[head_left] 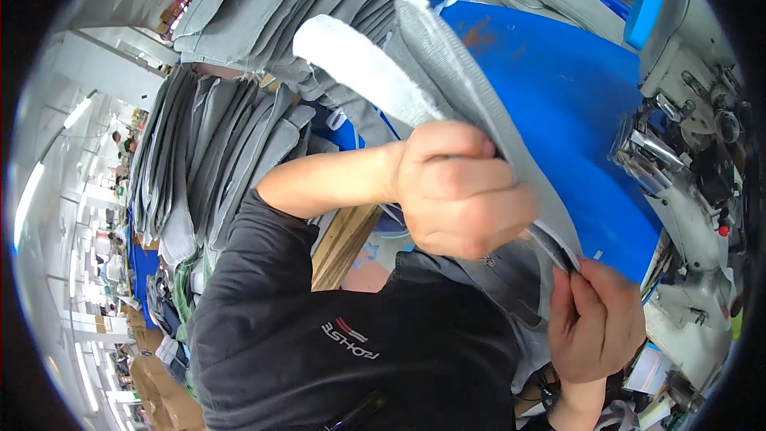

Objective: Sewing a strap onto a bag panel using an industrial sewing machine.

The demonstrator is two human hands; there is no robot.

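The left hand (467,195) is curled in a fist around the middle of 1 grey fabric piece (456,72), held up before the blue counter (550,88). The right hand (597,323) pinches its lower end between thumb and fingers. A white strip (359,64) lies along its upper part; whether attached, I cannot tell. This piece seems partway handled, not yet set down. Beyond, a sewing machine (688,227) stands at right, and 2 stacks of grey pieces (227,144) at left, finished or waiting unclear.
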